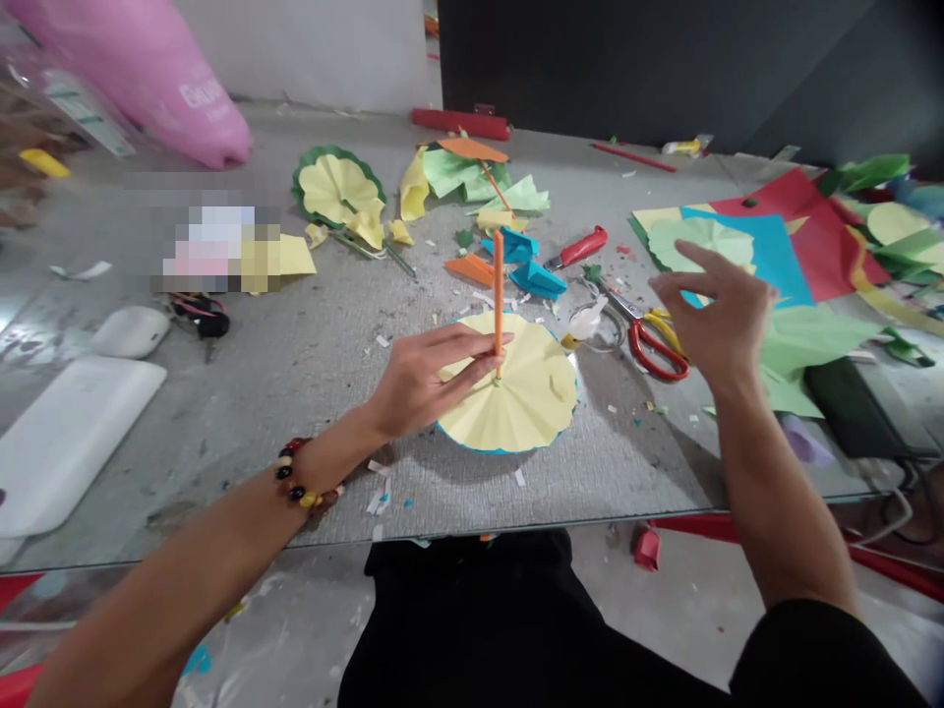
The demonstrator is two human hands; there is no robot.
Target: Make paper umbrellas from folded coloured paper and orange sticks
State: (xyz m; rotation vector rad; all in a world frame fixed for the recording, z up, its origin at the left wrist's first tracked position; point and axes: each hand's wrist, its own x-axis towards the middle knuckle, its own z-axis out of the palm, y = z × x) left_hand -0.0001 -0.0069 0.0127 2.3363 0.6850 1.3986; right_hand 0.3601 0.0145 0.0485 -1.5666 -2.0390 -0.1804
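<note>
Our left hand [417, 379] pinches the orange stick [500, 290] — upright over the middle of the yellow paper disc [520, 398] just beneath; whether our right hand [729, 313] pinches together, we cannot tell.

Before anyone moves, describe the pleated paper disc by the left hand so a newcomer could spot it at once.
On the grey table, find the left hand near the middle. It holds an upright orange stick at the centre of a pale yellow pleated disc. Unlike the green-edged yellow flower farther back, this disc is edged in blue.
</note>
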